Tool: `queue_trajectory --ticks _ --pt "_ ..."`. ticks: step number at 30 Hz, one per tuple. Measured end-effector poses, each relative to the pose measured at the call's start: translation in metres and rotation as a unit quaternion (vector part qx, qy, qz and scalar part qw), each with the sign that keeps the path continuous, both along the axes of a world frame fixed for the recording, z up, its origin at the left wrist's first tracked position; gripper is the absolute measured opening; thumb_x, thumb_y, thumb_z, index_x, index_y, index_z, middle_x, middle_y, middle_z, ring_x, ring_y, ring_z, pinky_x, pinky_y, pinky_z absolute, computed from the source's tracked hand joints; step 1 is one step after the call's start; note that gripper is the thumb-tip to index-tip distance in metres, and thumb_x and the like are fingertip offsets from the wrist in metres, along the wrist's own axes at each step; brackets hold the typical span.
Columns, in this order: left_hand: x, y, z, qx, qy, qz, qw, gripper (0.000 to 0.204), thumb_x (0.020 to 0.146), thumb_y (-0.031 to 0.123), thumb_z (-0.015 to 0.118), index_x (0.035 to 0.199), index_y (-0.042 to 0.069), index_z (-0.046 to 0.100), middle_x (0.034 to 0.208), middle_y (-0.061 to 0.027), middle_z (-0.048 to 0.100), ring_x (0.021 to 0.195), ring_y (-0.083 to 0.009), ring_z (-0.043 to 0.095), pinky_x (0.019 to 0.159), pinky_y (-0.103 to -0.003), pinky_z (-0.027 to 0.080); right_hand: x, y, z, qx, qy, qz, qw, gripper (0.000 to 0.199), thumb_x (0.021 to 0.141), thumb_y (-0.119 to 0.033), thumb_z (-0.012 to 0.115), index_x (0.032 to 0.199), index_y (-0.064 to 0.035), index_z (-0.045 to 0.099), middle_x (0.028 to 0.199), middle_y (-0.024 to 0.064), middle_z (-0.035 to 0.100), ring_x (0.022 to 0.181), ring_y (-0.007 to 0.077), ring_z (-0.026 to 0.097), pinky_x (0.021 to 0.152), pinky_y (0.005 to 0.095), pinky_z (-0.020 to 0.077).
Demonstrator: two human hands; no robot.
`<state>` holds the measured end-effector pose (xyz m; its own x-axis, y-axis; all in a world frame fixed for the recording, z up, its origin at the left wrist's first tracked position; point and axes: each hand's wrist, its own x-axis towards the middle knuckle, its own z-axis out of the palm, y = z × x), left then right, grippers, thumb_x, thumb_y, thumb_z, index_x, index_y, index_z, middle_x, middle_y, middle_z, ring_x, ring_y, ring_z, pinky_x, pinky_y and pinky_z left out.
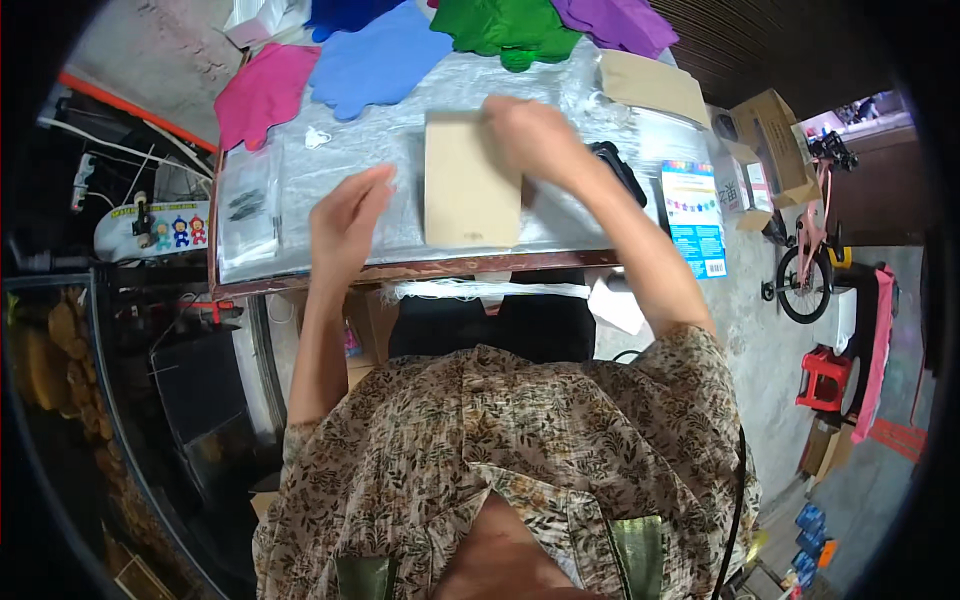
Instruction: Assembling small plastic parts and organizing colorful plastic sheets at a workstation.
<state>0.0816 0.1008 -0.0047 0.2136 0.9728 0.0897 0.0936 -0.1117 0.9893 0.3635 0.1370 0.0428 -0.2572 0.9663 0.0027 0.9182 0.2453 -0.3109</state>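
on the plastic-covered table (385, 140), the tan packet (460, 190) sits near the front edge; i have the right hand (540, 140) at its far right corner, pinching or not i cannot tell, the left hand (342, 220) apart, fingers loosely bent.

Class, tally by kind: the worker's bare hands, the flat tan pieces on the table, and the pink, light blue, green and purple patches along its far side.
Hands: 2 (left hand, right hand)
Tan pieces: 2 (near piece, far piece)
Patches: 4 (pink patch, light blue patch, green patch, purple patch)
Total: 8 visible; hidden layers cannot be counted
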Motion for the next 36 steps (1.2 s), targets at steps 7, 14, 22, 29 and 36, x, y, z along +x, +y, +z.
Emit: queue_trajectory --ticks 7,14,22,29,36 --pt "-0.041 -0.097 0.020 -0.115 0.021 -0.129 0.985 0.024 0.099 0.011 0.064 0.119 -0.003 0.069 0.107 -0.0076 0.074 0.096 -0.0144 0.069 0.085 -0.027 0.054 0.186 -0.035 0.080 0.255 0.398 -0.184 0.861 0.027 0.096 -0.003 0.059 0.121 0.0014 0.065 0.100 0.0064 0.071 0.082 0.0174 0.069 0.061 0.0277 0.0556" --pt "-0.031 -0.153 -0.069 -0.176 0.151 -0.163 0.959 0.027 0.100 0.015 0.065 0.121 -0.002 0.068 0.106 -0.0072 0.075 0.096 -0.0130 0.067 0.084 -0.027 0.052 0.318 -0.006 0.006 0.200 0.462 -0.380 0.776 0.024 0.097 -0.007 0.058 0.115 0.0068 0.064 0.098 0.0149 0.069 0.079 0.0211 0.070 0.069 0.0293 0.0616" --pt "-0.021 -0.194 -0.079 -0.143 0.208 -0.078 0.964 0.025 0.096 0.015 0.068 0.117 0.001 0.070 0.102 -0.0155 0.076 0.090 -0.0133 0.070 0.076 -0.031 0.053 0.373 0.038 -0.058 0.118 0.026 -0.359 0.925 0.030 0.086 -0.018 0.069 0.105 0.0052 0.072 0.095 0.0162 0.075 0.090 0.0263 0.075 0.068 0.0350 0.0597" --pt "-0.024 -0.179 -0.101 -0.017 0.347 0.023 0.938 0.017 0.094 0.009 0.067 0.108 0.003 0.074 0.095 -0.0153 0.074 0.082 -0.0244 0.071 0.070 -0.033 0.053 0.337 -0.015 -0.018 0.312 -0.016 -0.238 0.920 0.039 0.093 -0.036 0.071 0.113 -0.0025 0.073 0.092 0.0121 0.074 0.082 0.0136 0.069 0.074 0.0274 0.0516" --pt "-0.008 -0.142 -0.137 0.129 0.349 -0.048 0.927 0.013 0.091 0.009 0.070 0.101 0.004 0.075 0.091 -0.0158 0.071 0.083 -0.0316 0.070 0.071 -0.040 0.054 0.102 -0.241 -0.013 -0.060 0.222 0.121 0.966 0.019 0.093 -0.008 0.070 0.110 -0.0013 0.072 0.109 0.0113 0.074 0.089 0.0189 0.071 0.074 0.0296 0.0560"
